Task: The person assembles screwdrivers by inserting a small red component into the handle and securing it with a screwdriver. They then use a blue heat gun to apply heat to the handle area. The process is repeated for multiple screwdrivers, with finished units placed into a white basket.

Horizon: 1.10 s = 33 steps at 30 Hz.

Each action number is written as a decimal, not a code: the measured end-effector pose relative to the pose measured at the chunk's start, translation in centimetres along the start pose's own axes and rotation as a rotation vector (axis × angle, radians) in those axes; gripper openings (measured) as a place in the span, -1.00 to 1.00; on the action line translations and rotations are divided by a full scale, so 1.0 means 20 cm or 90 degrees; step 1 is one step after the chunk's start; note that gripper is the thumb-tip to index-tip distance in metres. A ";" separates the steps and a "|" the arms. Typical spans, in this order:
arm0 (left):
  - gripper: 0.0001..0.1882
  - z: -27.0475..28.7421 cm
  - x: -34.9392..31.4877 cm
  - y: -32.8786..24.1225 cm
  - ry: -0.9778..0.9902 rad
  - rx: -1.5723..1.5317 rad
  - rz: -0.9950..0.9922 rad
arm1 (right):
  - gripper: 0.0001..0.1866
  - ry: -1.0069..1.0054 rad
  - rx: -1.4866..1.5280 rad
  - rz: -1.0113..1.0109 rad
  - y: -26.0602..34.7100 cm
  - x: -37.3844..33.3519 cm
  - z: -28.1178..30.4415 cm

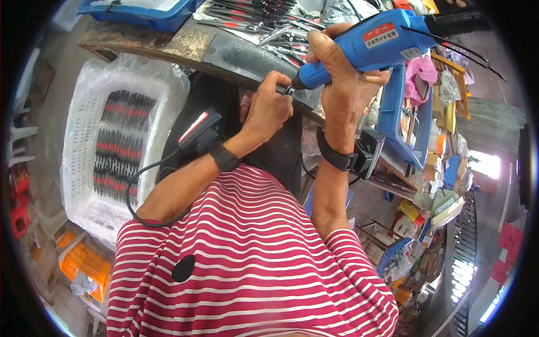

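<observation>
A blue corded electric screwdriver point(351, 51) is gripped in my right hand point(345, 78), its fingers wrapped round the body. Its dark nose points down and left to my left hand point(268, 108). Between the thumb and fingers of that hand is a small shiny metal end point(288, 90); the rest of the piece is hidden by my fingers. The screwdriver's tip meets or nearly meets this metal end. Both hands are at the front edge of the workbench, by a dark pad point(241, 60). Slim black-and-red tools point(238, 16) lie piled beyond it.
To the left, a white plastic basket point(78, 143) lined with clear film holds rows of black-and-red tools point(119, 146). A blue tray point(149, 18) sits at the bench's far left. Blue bins point(393, 109) crowd the right side. An orange crate point(84, 261) stands lower left.
</observation>
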<state>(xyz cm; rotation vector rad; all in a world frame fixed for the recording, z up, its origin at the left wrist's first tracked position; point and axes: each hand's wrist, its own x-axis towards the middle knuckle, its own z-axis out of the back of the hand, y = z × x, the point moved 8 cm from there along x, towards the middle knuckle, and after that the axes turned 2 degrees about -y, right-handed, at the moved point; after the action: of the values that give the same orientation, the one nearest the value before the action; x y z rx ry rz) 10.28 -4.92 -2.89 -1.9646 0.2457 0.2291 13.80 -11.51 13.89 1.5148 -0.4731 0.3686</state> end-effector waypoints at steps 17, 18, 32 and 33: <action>-0.72 -0.02 -0.05 -0.04 0.066 -0.069 0.034 | -0.84 -0.119 0.059 -0.030 0.01 0.08 0.28; -0.72 -0.02 -0.05 -0.04 0.081 -0.097 0.043 | -0.83 -0.123 0.057 -0.030 0.00 0.09 0.31; -0.79 -0.04 -0.08 -0.09 0.229 -0.402 0.215 | -0.67 -0.042 -0.082 -0.377 -0.62 0.42 0.54; -0.80 -0.03 -0.08 -0.09 0.221 -0.413 0.226 | -0.63 -0.035 -0.101 -0.380 -0.66 0.43 0.55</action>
<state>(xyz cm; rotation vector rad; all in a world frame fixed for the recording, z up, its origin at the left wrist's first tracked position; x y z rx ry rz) 9.28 -4.71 -0.68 -2.5923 0.8350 0.2103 27.21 -23.37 7.04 1.4370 -0.0740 -0.1739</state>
